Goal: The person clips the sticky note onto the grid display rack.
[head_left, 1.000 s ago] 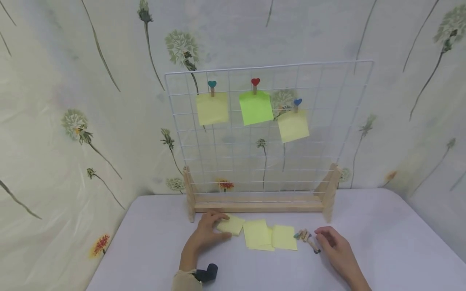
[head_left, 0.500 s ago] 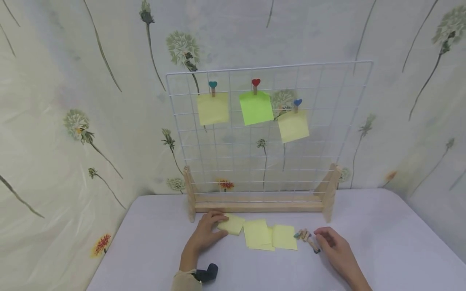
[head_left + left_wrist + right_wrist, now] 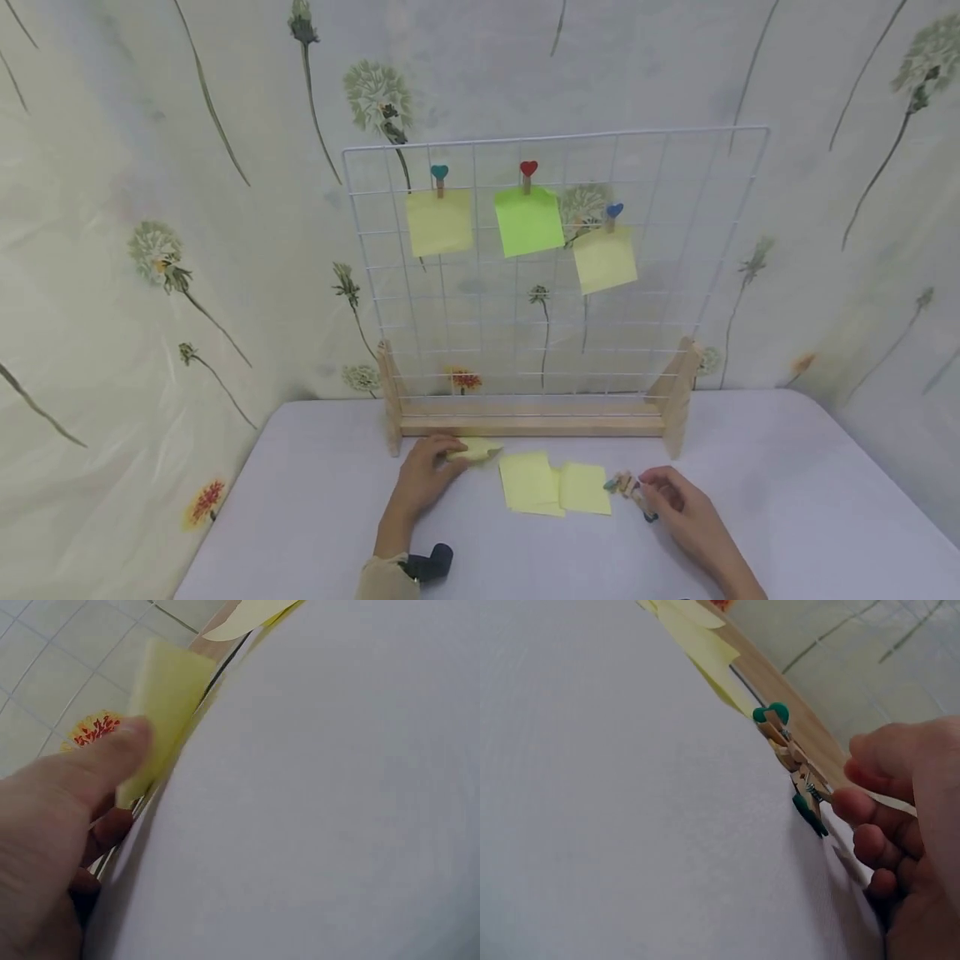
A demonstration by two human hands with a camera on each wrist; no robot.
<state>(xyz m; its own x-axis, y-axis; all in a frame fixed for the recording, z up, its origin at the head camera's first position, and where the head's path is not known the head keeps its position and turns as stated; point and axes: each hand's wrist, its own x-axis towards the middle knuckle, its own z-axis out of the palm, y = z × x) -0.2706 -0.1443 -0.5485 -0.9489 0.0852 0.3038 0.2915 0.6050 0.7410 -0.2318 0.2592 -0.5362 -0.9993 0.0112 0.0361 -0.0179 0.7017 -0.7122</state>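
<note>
Between thumb and fingers my left hand (image 3: 427,479) pinches a yellow sticky note (image 3: 169,701), which is bent and raised at one edge in the left wrist view. My right hand (image 3: 681,504) is beside a small pile of wooden mini clothespins (image 3: 624,485) with heart-shaped heads. In the right wrist view, green hearts show on two clothespins (image 3: 804,780); my index fingertip is at or just short of the nearest one, the thumb is apart from it, and the other fingers are loosely curled. More yellow sticky notes (image 3: 527,481) lie between the hands.
Behind the notes stands a white wire grid (image 3: 495,325) on a wooden base (image 3: 532,427). Clothespins hold a pale yellow note (image 3: 440,225), a green note (image 3: 528,223) and another pale yellow note (image 3: 604,260) on it. A flowered cloth hangs behind the white table (image 3: 322,467).
My left hand now has the leftmost sticky note bent up off the table, where it lay flat before. My right hand has shifted slightly left, closer to the clothespins.
</note>
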